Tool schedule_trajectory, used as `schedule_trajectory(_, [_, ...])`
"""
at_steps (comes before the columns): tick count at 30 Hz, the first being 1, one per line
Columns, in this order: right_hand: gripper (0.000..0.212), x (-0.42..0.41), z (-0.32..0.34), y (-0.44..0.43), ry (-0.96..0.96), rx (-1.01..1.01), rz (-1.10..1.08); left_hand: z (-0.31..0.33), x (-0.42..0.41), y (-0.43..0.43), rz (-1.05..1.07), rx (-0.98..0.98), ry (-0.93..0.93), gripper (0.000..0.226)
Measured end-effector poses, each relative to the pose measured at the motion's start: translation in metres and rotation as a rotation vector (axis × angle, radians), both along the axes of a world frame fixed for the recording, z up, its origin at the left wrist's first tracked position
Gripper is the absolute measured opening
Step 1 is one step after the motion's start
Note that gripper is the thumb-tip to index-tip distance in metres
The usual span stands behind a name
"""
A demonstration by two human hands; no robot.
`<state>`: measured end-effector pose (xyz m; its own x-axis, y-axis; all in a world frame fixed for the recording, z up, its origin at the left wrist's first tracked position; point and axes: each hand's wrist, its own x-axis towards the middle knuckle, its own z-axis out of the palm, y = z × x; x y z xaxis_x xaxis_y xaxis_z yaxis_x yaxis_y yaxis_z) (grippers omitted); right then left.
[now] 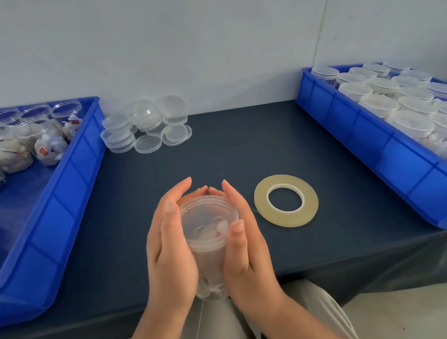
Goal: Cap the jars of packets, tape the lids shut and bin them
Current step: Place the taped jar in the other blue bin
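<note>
I hold a clear plastic jar of packets (208,227) between both palms, above the table's front edge. My left hand (170,249) cups its left side and my right hand (243,245) cups its right side. The fingers curve round the far side until the tips nearly meet, and both thumbs lie along the near wall. A clear lid appears to sit on the jar's mouth. A flat roll of yellowish tape (260,207) lies on the dark cloth just right of my right hand.
Several loose clear lids (147,144) are piled at the back of the table. A blue bin (77,181) on the left holds open jars of packets (45,146). A blue bin (367,134) on the right holds capped jars (408,121).
</note>
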<state>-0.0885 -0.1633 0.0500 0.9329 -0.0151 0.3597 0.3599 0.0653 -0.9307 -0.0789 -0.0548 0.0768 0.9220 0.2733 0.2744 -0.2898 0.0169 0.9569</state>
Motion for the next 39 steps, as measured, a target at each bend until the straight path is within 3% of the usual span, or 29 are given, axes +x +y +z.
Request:
schedule_trajectory(5, [0.09,0.015,0.022,-0.031,-0.009,-0.298,0.232,-0.005,0.001,0.011,-0.09,0.007,0.017,0.048])
schedule_trajectory(10, [0.116,0.025,0.05,-0.072,-0.101,-0.729,0.252,-0.005,0.004,0.014,-0.361,0.014,0.024,0.079])
schedule_trajectory(13, [0.095,0.032,0.08,-0.106,-0.135,-0.794,0.055,0.0,0.011,0.018,-0.269,-0.026,0.017,0.092])
schedule_trajectory(15, [0.078,0.037,0.108,-0.137,-0.214,-0.776,-0.124,0.003,0.013,0.027,-0.194,-0.061,0.033,0.09])
schedule_trajectory(19, [0.041,0.057,0.159,-0.218,-0.293,-0.776,-0.541,-0.002,0.011,0.045,-0.11,0.002,0.045,0.046])
schedule_trajectory(22, [0.084,0.08,0.181,-0.302,-0.05,-0.804,-0.943,-0.009,0.01,0.054,-0.09,0.107,0.062,0.029])
schedule_trajectory(25, [0.107,0.092,0.181,-0.384,0.16,-0.947,-1.011,-0.018,0.011,0.058,-0.091,0.147,0.088,0.023])
schedule_trajectory(29, [0.105,0.091,0.162,-0.433,0.437,-1.203,-0.868,-0.025,0.013,0.055,-0.097,0.123,0.112,0.025])
schedule_trajectory(32, [0.101,0.092,0.139,-0.432,0.545,-1.269,-0.753,-0.028,0.015,0.051,-0.128,0.124,0.123,0.024])
schedule_trajectory(39, [0.081,0.112,0.086,-0.422,0.705,-1.039,-0.564,-0.026,0.015,0.046,-0.163,0.155,0.151,0.024])
